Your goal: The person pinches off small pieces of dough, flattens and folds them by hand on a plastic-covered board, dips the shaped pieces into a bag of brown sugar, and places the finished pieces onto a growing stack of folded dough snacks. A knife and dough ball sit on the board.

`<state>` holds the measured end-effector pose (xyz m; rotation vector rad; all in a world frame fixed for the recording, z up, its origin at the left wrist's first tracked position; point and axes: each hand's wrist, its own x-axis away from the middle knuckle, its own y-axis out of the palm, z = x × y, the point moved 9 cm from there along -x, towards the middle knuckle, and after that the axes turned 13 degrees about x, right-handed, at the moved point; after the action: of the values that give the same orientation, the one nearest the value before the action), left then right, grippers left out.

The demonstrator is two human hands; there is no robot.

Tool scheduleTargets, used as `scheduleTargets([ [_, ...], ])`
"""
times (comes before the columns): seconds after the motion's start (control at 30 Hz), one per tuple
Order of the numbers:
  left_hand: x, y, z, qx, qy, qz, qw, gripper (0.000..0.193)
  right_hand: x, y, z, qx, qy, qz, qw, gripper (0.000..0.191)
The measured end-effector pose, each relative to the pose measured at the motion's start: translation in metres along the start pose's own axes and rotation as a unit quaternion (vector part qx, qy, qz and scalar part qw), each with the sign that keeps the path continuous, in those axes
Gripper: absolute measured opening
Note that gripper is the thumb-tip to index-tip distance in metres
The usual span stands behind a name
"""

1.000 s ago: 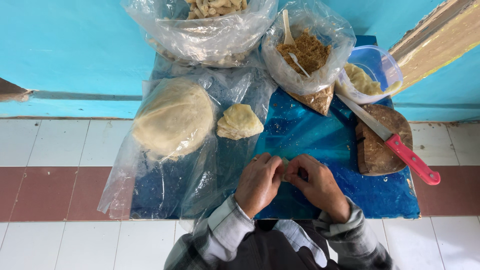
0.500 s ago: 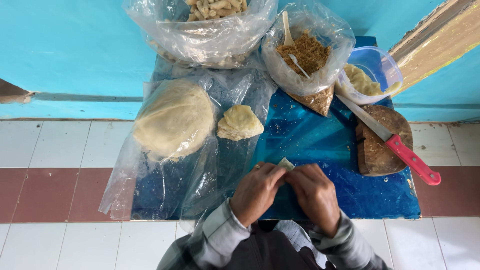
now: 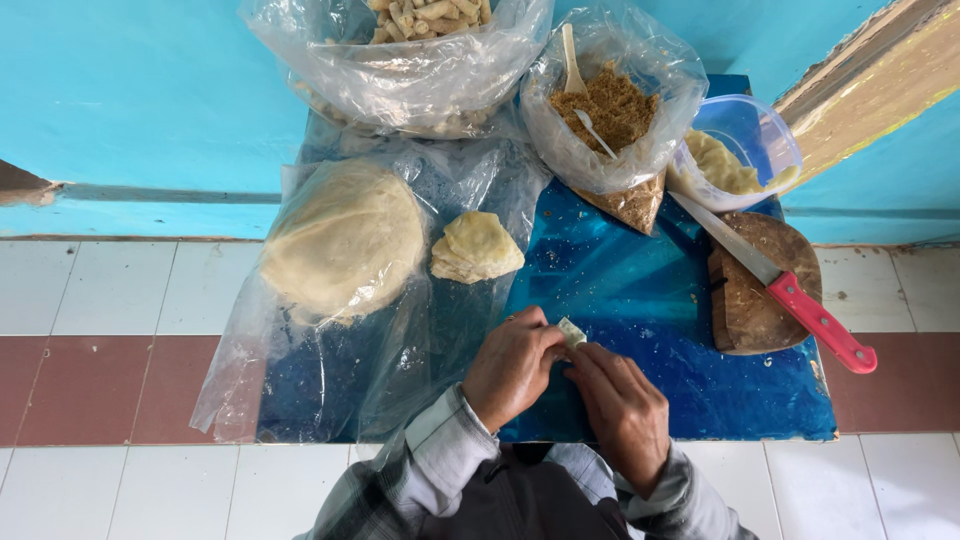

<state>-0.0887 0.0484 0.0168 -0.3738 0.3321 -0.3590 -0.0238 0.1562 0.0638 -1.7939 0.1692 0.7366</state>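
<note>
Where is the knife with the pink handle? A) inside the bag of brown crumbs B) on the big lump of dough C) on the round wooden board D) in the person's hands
C: the knife lies across the round wooden board, right of the hands, which hold only a small dough piece.

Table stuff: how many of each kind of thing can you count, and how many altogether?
Plastic bags: 3 (bag of rolls, bag of brown filling, bag of dough)
Spoons: 2 (in the filling)
Tubs: 1 (clear tub)
Knives: 1 (red-handled knife)
Wooden boards: 1 (round board)
Wrapper stacks: 1 (stack)
Total: 9
</note>
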Motion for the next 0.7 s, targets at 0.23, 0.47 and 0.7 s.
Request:
scheduleTargets([
  [0.23,0.016,-0.003,0.022,-0.040,0.073,0.028,0.996,0.023,-0.010,0.021,0.033,-0.039,0.062,-0.036,0.997,0.017],
  [0.47,0.014,0.007,0.023,-0.120,0.101,-0.015,0.987,0.019,-0.008,0.023,0.038,-0.075,0.146,-0.053,0.985,0.009],
  [0.7,0.003,0.001,0.016,-0.078,0.050,-0.011,0.996,0.027,-0.014,0.012,0.018,-0.009,0.049,-0.047,0.998,0.012],
])
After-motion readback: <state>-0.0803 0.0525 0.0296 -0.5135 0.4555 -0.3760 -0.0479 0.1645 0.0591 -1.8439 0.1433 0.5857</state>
